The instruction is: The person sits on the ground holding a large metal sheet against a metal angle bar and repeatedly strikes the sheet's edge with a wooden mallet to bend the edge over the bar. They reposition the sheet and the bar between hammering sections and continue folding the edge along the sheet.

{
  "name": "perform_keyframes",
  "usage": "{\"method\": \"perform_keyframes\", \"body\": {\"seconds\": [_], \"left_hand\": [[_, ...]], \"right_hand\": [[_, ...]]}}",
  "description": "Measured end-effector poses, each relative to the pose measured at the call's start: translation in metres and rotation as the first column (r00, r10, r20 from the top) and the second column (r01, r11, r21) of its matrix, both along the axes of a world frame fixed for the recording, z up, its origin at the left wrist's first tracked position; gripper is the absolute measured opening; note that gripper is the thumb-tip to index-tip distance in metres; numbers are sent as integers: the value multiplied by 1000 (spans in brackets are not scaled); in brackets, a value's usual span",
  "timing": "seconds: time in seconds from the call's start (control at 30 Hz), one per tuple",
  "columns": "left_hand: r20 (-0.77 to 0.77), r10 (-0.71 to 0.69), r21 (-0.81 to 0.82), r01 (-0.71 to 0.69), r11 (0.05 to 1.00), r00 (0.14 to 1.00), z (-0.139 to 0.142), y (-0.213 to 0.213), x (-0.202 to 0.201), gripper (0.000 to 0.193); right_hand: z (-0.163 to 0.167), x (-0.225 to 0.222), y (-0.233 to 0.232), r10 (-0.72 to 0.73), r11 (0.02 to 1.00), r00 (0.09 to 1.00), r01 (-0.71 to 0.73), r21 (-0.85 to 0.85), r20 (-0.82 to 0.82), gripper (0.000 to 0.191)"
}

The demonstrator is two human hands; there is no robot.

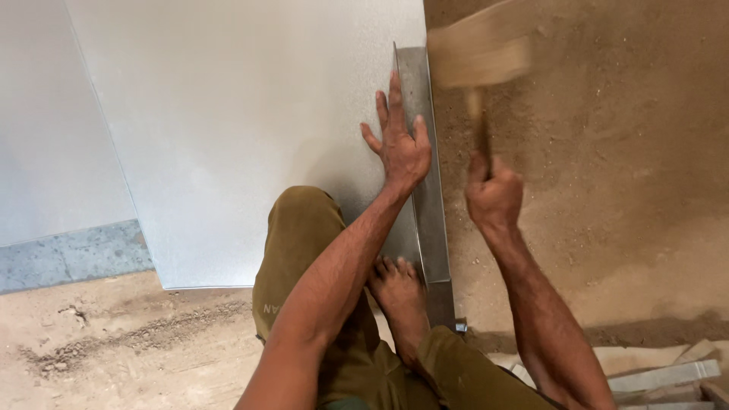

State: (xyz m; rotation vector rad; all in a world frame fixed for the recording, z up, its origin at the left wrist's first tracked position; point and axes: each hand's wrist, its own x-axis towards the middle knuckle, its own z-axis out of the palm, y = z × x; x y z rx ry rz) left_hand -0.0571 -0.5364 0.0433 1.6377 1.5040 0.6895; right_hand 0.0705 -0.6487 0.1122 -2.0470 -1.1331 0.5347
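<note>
Our left hand presses flat, fingers spread, beside the folded metal edge; right hand grips the mallet raised above it.

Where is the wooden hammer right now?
In the head view the wooden mallet is raised at the upper right, held by its handle in the right hand, above the folded metal edge strip beside the flat left hand.

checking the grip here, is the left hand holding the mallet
No, the left hand lies flat and open on the metal sheet, while the right hand grips the wooden mallet by its handle.
</note>
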Motion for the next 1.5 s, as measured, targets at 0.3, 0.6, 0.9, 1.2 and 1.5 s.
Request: {"method": "perform_keyframes", "body": {"seconds": [0.3,0.6,0.9,1.2,1.5], "left_hand": [[26,-8,-44,9,999,1000,-6,2,-4,96],[60,134,-70,-130,989,989,22,-130,-39,90],[33,-3,218,-4,976,999,14,179,-12,102],[-168,33,212,4,977,985,-6,247,39,105],[-431,36,113,14,993,902,1,353,62,151]], "right_hand": [[-39,19,4,-93,995,938,75,-66,-335,58],[-37,-18,-23,-190,954,419,-136,-268,-888,57],[-73,-42,-51,-287,928,891,167,-334,-351,45],[-76,-35,-51,-313,913,813,116,-391,-491,42],[-60,32,53,-294,932,845,150,-329,-447,48]]}}
